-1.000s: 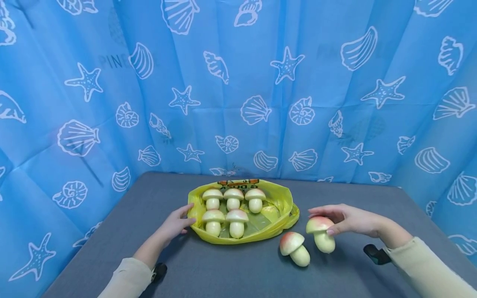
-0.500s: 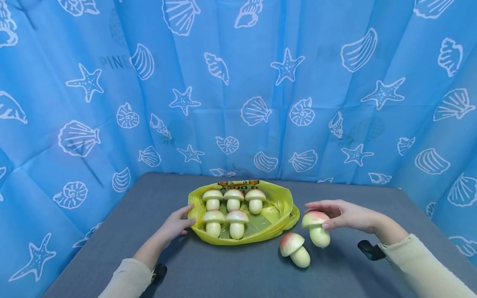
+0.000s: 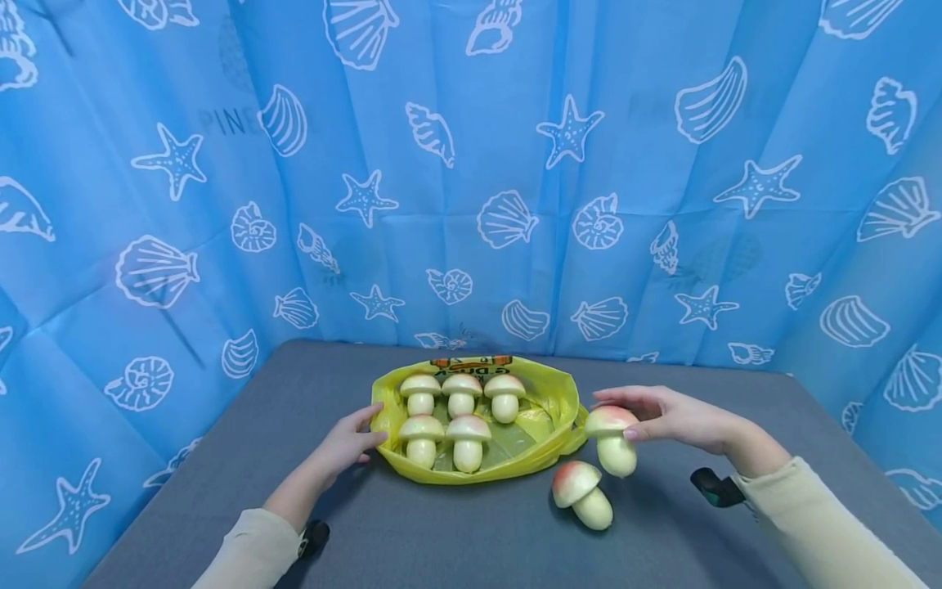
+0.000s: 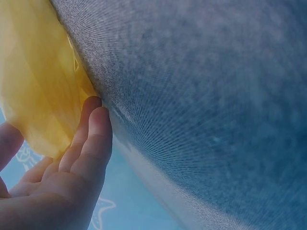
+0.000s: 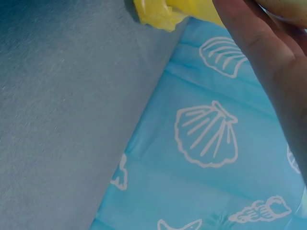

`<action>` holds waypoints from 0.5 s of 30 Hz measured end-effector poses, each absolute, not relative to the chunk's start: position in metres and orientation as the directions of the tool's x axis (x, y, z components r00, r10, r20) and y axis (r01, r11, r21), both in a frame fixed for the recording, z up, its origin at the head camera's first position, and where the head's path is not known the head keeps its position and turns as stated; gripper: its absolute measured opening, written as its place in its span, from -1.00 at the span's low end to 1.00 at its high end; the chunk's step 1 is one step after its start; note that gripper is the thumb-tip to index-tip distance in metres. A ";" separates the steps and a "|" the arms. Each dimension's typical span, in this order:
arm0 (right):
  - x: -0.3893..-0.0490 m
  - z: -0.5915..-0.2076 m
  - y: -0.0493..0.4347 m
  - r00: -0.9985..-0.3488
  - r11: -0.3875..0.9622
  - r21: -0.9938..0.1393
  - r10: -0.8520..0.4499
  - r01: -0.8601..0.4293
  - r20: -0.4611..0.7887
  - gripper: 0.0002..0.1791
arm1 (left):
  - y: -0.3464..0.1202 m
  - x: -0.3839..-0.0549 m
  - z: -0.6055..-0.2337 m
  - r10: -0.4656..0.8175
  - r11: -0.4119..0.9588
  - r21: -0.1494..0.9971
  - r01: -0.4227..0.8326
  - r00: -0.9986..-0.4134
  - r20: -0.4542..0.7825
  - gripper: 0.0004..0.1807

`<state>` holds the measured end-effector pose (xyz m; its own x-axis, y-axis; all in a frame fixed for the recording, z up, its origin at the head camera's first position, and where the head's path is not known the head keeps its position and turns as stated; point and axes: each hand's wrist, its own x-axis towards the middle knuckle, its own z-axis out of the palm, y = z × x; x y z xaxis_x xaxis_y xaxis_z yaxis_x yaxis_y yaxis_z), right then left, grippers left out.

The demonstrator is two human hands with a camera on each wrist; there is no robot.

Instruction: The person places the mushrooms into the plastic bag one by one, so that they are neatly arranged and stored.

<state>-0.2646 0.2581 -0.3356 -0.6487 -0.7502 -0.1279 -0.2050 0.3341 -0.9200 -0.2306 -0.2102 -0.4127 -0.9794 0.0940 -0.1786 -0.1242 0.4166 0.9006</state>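
My right hand (image 3: 673, 417) pinches a toy mushroom (image 3: 616, 458) by its reddish cap, thumb on the near side. The pale stem hangs down, a little above the table and just right of the yellow plastic bag (image 3: 515, 468). In the right wrist view only an edge of the held mushroom (image 5: 290, 8) shows beside the fingers (image 5: 252, 36). Five-odd, that is several, like mushrooms (image 3: 461, 394) stand in two rows inside the open bag. At the bag's left side my left hand (image 3: 346, 446) rests its fairly straight fingers (image 4: 91, 153) against the outside of the plastic.
Another mushroom (image 3: 583, 493) lies tilted on the grey table (image 3: 441, 540), in front of the bag's right end and below the held one. Behind the table hangs a blue curtain (image 3: 471, 270) with white shells and starfish.
My right hand has carried its mushroom left and slightly up, closer to the bag's right end. The left hand and the bag stay as they were.
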 end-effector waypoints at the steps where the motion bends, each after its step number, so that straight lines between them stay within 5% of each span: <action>1: -0.265 -0.335 0.256 -0.653 0.334 -0.919 -0.748 -0.212 -0.121 -0.34 | -0.210 -0.231 -0.413 0.093 0.416 0.901 -0.125 -0.979 -0.179 -0.35; 15: -0.272 -0.336 0.231 -0.707 0.327 -0.904 -0.706 -0.277 -0.039 -0.35 | -0.211 -0.231 -0.413 0.082 0.417 0.898 -0.140 -0.978 -0.191 -0.35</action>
